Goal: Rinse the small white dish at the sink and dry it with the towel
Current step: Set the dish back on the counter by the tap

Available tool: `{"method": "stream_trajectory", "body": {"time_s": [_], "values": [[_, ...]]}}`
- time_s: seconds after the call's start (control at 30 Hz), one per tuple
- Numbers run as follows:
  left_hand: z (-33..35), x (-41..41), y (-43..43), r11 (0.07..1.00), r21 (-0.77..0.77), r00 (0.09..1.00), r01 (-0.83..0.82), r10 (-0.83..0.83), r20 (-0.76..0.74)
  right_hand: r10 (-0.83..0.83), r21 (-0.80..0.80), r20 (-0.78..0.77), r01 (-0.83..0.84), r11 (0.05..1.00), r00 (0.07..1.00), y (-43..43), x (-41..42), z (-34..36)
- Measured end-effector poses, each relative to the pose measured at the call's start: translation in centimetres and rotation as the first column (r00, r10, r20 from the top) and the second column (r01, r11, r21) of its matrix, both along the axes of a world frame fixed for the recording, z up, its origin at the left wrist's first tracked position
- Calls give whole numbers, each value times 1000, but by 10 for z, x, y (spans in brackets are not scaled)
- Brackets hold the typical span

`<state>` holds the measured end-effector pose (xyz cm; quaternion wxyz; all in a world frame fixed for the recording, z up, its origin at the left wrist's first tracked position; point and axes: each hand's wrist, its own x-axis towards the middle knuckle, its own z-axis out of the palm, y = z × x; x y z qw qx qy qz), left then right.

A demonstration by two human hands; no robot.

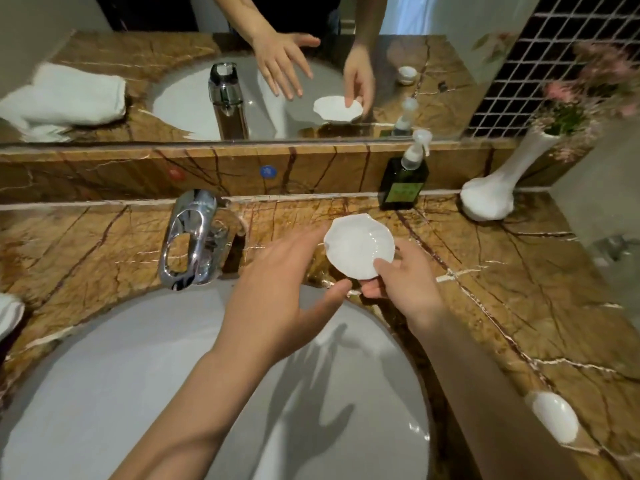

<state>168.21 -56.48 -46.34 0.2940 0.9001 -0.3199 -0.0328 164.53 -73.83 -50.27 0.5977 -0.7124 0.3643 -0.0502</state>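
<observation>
Basin [138,375] in the foreground, with the towel [8,315] partly in view at its 9 o'clock. Left hand [277,299], grip released and fingers spread, lies just beside the dish [356,245]; contact cannot be confirmed. Right hand [405,289] pinches the dish's near rim, thumb on top, holding it over the worktop [502,289] at the basin's 1 o'clock. Best practice, as judged: keep the pinch firm, then carry the dish toward 10 o'clock under the tap [194,237], tilted to drain.
</observation>
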Motion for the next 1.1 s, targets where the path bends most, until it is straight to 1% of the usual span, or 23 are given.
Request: {"method": "stream_trajectory", "body": {"time_s": [0.13, 0.27, 0.37, 0.47, 0.73, 0.97, 1.1], "values": [[-14, 6, -4, 1000, 21, 999, -4, 3, 33, 31, -42, -47, -33, 999, 998, -3, 12, -18], [-26, 12, -7, 1000, 19, 1000, -23, 23, 18, 60, -20, -24, -60, 998, 998, -6, 20, -28], [-29, 16, -10, 1000, 18, 1000, -20, 20, -8, 77, -92, -25, -79, 993, 997, -9, 24, -31], [-30, 20, -12, 1000, 20, 1000, -18, 18, -19, 90, -93, -18, -92, 991, 996, -10, 28, -31], [-30, 27, -13, 999, 49, 1000, -20, 20, -8, 86, -53, -66, -90, 995, 994, -10, 39, -33], [-26, 29, -12, 999, 18, 999, -33, 33, -8, 102, -97, -90, -110, 989, 991, -8, 39, -32], [-22, 28, -11, 999, 3, 999, -40, 40, -13, 115, -150, -107, -131, 980, 988, -11, 40, -31]]}}
